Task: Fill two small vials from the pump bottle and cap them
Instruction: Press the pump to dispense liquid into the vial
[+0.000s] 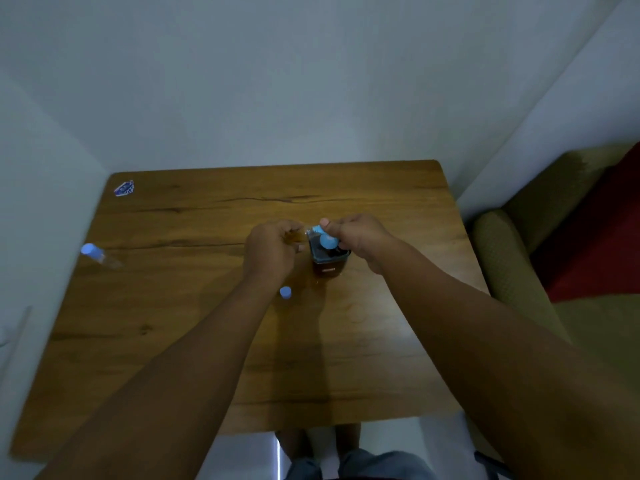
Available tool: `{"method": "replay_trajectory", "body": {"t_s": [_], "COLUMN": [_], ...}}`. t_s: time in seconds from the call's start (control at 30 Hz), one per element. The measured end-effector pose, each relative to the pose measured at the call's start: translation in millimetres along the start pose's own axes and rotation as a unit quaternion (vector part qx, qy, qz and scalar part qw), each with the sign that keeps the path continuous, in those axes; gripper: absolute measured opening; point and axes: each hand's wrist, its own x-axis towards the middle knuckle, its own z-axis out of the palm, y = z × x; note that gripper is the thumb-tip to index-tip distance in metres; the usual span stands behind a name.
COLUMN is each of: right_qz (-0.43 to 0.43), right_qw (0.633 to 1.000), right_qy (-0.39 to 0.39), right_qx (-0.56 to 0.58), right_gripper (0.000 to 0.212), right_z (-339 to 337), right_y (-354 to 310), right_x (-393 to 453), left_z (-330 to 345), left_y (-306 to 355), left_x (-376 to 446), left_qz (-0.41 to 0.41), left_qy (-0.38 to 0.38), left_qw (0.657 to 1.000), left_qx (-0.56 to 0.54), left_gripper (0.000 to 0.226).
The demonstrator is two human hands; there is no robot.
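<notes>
A dark square pump bottle (328,268) with a light blue pump head (327,240) stands mid-table. My left hand (273,249) grips a small clear vial (306,231), holding its mouth at the pump's nozzle. My right hand (356,237) curls around the pump head from the right, thumb on top. A loose blue cap (285,292) lies on the wood just in front of my left wrist. A second vial (98,255) with a blue cap stands near the table's left edge.
The wooden table (207,341) fills the view, pushed against a white wall at the back and left. A small sticker (124,188) sits at the far left corner. An olive sofa with a red cushion (595,230) stands to the right.
</notes>
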Motion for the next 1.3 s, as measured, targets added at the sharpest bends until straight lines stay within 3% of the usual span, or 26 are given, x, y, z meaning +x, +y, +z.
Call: {"method": "replay_trajectory", "body": {"t_s": [0.4,0.67,0.9,1.07,1.3], "right_qz": [-0.006,0.003,-0.009,-0.005,0.005], "right_qw": [1.0,0.999,1.0,0.998,1.0], "right_qy": [-0.002,-0.003,-0.011,0.004,-0.004], "right_qx": [0.013,-0.041,-0.005,-0.055,-0.01], "right_gripper": [0.06,0.06,0.063,0.06,0.062], "right_z": [0.8,-0.9,-1.7,1.6,-1.0], "right_y": [4.0,-5.3,2.1,-4.8,2.2], "right_x": [-2.2,0.8,-3.1,-1.3,-6.2], "left_z": [-1.6,-1.9,-5.5,-3.4,-5.7], "left_y": [0.6,1.6,5.4,4.6,5.4], "left_x": [-1.8,-4.0,-3.1,-5.6,-3.7], "left_qz": [0.003,-0.01,-0.017,-0.011,-0.017], "left_qy": [0.006,-0.006,-0.003,-0.003,-0.011], "left_qw": [1.0,1.0,1.0,1.0,1.0], "left_qx": [0.003,-0.001,0.006,0.001,0.001], "left_gripper": [0.04,0.04,0.04,0.04,0.041]}}
